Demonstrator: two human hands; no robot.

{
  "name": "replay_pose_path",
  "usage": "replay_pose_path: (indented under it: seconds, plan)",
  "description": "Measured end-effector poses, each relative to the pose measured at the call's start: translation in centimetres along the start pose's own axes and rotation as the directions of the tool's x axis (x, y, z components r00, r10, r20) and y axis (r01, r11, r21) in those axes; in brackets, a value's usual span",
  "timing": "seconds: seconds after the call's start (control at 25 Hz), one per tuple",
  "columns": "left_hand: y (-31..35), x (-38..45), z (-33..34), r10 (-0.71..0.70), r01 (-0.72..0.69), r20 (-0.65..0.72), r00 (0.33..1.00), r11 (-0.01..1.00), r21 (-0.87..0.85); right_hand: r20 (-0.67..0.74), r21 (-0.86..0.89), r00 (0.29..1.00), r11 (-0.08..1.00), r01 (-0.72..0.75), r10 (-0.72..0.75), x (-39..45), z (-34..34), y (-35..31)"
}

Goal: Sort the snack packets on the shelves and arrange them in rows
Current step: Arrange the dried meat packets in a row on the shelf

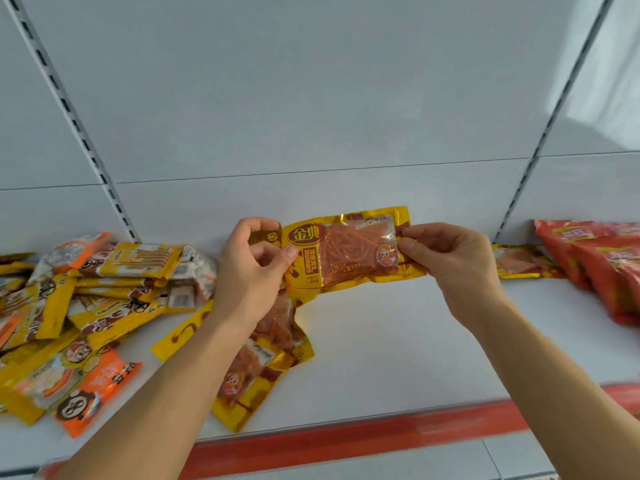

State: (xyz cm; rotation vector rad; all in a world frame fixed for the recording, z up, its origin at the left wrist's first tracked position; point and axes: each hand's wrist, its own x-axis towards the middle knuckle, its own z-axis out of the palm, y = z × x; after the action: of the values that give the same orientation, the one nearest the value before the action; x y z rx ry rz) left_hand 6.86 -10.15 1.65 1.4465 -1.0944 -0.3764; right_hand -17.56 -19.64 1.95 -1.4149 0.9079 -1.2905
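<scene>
A gold snack packet (pixel 349 251) with a clear window showing orange strips is held flat above the white shelf (pixel 398 341). My left hand (pixel 249 271) pinches its left end and my right hand (pixel 453 261) pinches its right end. Below my left wrist lie more gold packets (pixel 263 368) of the same kind, partly hidden by my forearm. One gold packet (pixel 519 261) lies flat at the back right of the shelf.
A loose heap of yellow and orange packets (pixel 86 306) covers the shelf's left part. Red packets (pixel 602 265) lean at the far right. A red strip (pixel 346 441) runs along the shelf's front edge. Slotted uprights (pixel 79 133) flank the white back panel.
</scene>
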Motion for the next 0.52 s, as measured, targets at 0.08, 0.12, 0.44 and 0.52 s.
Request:
replay_pose_path:
  seconds: [0.08,0.12,0.44,0.52]
  plan:
    - [0.4,0.1,2.6,0.031,-0.030,-0.007,0.999,0.997,0.073,-0.027,-0.036,1.000,0.999,0.006,-0.007,0.2,-2.3,0.0]
    - [0.6,0.0,4.3,0.073,-0.073,0.002,0.997,0.987,0.144,-0.043,-0.084,0.999,0.996,0.009,-0.013,0.3,-3.9,0.1]
    - [2.0,-1.0,18.7,0.020,-0.079,0.218,0.976,0.961,0.267,-0.082,-0.692,0.994,0.722,-0.008,-0.067,3.5,-17.9,0.2]
    - [1.6,-1.7,22.2,-0.055,-0.009,0.243,0.968,0.967,0.253,-0.037,-0.856,0.998,0.517,-0.006,-0.050,4.2,-20.1,0.3]
